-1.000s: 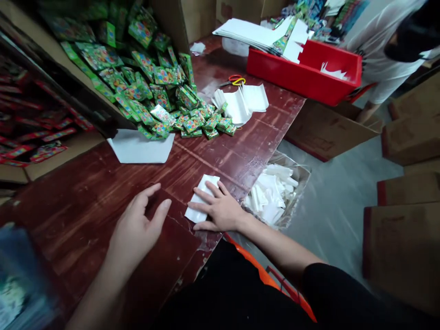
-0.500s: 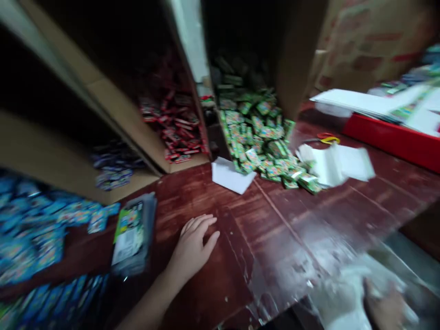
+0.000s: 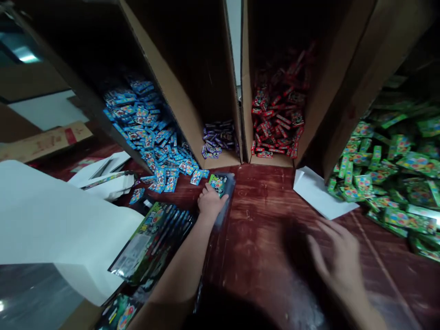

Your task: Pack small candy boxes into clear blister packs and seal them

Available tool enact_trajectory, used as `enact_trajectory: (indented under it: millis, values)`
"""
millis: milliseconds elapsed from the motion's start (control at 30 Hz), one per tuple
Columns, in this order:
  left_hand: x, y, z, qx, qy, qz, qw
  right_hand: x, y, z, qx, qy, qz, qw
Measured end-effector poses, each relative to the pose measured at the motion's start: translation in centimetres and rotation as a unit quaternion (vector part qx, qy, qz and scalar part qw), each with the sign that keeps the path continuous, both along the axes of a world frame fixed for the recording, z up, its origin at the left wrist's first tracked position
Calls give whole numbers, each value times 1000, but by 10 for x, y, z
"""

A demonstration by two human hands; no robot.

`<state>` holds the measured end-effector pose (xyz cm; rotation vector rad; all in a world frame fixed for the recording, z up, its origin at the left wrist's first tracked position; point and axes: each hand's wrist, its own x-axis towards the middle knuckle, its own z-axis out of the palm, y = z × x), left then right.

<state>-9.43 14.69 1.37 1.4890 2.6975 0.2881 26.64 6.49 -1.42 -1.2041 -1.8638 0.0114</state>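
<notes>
My left hand rests on a flat, clear-edged printed packet on the dark red table, its fingers over the packet's green and black print. Whether the fingers grip it cannot be told. Over the table at the right, my right hand is blurred, fingers apart, with nothing in it. Left of my left forearm lies a fanned row of black and green printed pouches. A folded white paper lies beyond my right hand.
Upright open cardboard boxes line the back, holding small blue packets, purple packets, red packets and green packets. Green ones spill onto the table at right. A large white sheet covers the left side.
The view has swung left. My left hand has moved onto the printed packet from bare table. My right hand has let go of the whitish plastic and come over the table.
</notes>
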Motion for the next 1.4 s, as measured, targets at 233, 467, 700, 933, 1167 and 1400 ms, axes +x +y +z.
enact_trajectory:
  millis: [233,467,700,933,1167,1400]
  values:
    - [-2,-19,27,98,-22,-62,993,-119,52,40,-10,-85,195,977]
    - [34,-62,50,125,-290,-302,900,-134,70,75,-89,-21,182,979]
    - [55,-74,46,61,-441,-364,818,-89,69,85,-180,-23,161,970]
    - [67,-78,43,-26,-498,-370,783,-52,65,113,-388,-100,270,876]
    - [80,-90,22,-151,-644,-313,681,-32,63,128,-438,-59,406,800]
    - [92,-93,11,-21,-683,-158,713,-52,16,60,-315,202,71,925]
